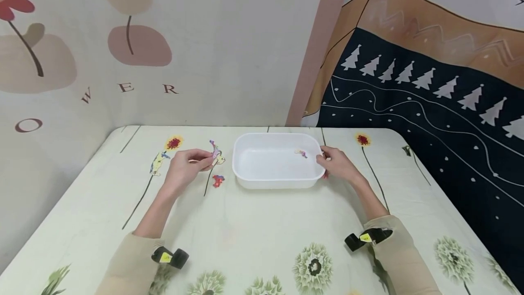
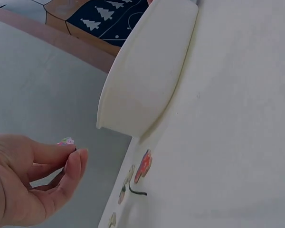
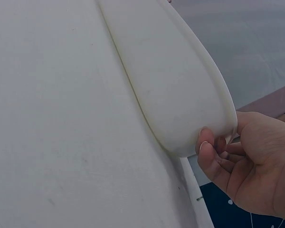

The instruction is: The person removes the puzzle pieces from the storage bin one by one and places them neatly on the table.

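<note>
A white plastic tub (image 1: 278,184) stands on the table. My right hand (image 1: 337,163) grips its right end, thumb at the rim and fingers curled against the outer wall, as the right wrist view shows. Left of the tub, my left hand (image 1: 186,167) pinches a small pink and purple cutout (image 1: 214,149) between thumb and fingertips, held above the table in the left wrist view. Inside the tub lies a small multicoloured cutout (image 1: 302,153). Just below the left fingertips is a yellowish cutout (image 1: 220,160), with a red cutout (image 1: 218,180) nearer me.
Another yellow and blue cutout (image 1: 157,164) lies left of my left hand. A bit of red (image 1: 325,175) shows beneath my right hand, mostly hidden. The tablecloth (image 1: 245,231) has printed flowers. Walls with printed hangings (image 1: 229,58) stand behind the table.
</note>
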Demonstrator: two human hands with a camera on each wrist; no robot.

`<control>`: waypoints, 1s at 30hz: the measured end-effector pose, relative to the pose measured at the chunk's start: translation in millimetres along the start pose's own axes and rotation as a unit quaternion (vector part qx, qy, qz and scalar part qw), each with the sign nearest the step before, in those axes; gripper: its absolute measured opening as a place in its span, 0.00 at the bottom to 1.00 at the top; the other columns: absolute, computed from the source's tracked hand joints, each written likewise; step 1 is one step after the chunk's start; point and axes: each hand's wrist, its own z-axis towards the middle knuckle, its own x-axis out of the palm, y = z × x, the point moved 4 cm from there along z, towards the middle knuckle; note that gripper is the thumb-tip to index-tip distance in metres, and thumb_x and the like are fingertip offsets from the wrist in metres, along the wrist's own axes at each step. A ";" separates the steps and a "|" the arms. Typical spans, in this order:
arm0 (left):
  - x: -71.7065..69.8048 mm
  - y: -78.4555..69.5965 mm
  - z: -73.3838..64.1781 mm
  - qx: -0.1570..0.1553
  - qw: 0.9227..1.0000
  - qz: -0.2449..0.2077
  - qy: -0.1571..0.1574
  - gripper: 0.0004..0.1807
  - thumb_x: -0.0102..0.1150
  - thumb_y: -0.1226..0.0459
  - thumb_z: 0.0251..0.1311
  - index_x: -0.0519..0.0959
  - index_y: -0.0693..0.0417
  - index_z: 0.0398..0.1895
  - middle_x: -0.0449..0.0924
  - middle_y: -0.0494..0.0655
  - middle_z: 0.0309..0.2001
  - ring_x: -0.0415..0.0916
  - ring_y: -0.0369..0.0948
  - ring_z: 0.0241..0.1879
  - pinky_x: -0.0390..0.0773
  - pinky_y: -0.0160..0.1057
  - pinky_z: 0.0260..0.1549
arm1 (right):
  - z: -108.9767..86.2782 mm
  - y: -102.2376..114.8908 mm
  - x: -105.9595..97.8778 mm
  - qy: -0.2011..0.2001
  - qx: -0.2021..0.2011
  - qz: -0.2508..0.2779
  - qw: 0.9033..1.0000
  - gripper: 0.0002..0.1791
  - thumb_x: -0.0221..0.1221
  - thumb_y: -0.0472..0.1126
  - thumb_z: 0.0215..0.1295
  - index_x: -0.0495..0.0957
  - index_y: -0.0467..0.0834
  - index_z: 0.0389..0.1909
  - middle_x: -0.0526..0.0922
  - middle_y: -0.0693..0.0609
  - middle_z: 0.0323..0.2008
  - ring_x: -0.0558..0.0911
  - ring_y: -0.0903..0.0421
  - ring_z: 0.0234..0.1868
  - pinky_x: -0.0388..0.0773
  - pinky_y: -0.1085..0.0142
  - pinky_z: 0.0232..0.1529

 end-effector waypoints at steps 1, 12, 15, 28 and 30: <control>-1.6 2.6 -1.1 -0.004 1.000 0.000 0.005 0.17 0.63 0.62 0.69 0.82 0.66 0.53 0.83 0.56 0.46 0.85 0.47 0.45 0.81 0.41 0.51 | 0.3 0.0 0.2 0.001 0.001 0.000 1.000 0.18 0.49 0.37 0.72 0.73 0.31 0.57 0.76 0.43 0.33 0.79 0.54 0.21 0.76 0.66 0.23; -11.8 24.2 -9.8 -0.026 0.999 0.029 0.033 0.15 0.63 0.65 0.68 0.82 0.70 0.50 0.84 0.57 0.43 0.84 0.41 0.38 0.82 0.34 0.41 | 2.1 0.5 1.2 0.003 0.003 0.003 1.000 0.18 0.49 0.37 0.72 0.73 0.30 0.56 0.76 0.42 0.33 0.79 0.54 0.21 0.77 0.67 0.23; -12.6 30.9 -11.5 -0.037 0.997 0.060 0.039 0.13 0.64 0.65 0.67 0.83 0.67 0.48 0.85 0.52 0.39 0.83 0.41 0.36 0.80 0.32 0.37 | 1.5 -0.5 0.8 0.002 0.006 0.003 1.000 0.17 0.49 0.37 0.72 0.73 0.31 0.55 0.76 0.43 0.33 0.80 0.54 0.21 0.77 0.67 0.23; -13.3 43.1 -19.4 -0.050 0.995 0.060 0.060 0.12 0.65 0.66 0.66 0.82 0.69 0.44 0.85 0.48 0.31 0.82 0.38 0.30 0.78 0.33 0.32 | 0.7 0.5 1.1 0.000 0.002 0.004 1.000 0.17 0.49 0.37 0.72 0.73 0.31 0.55 0.76 0.42 0.34 0.80 0.54 0.21 0.78 0.66 0.24; -13.0 43.0 -21.0 -0.048 0.994 0.069 0.063 0.11 0.65 0.65 0.66 0.83 0.67 0.44 0.84 0.47 0.30 0.82 0.38 0.29 0.77 0.34 0.33 | 0.6 0.5 1.3 -0.002 0.001 0.003 1.000 0.17 0.49 0.37 0.72 0.73 0.31 0.54 0.76 0.42 0.34 0.80 0.54 0.21 0.77 0.66 0.24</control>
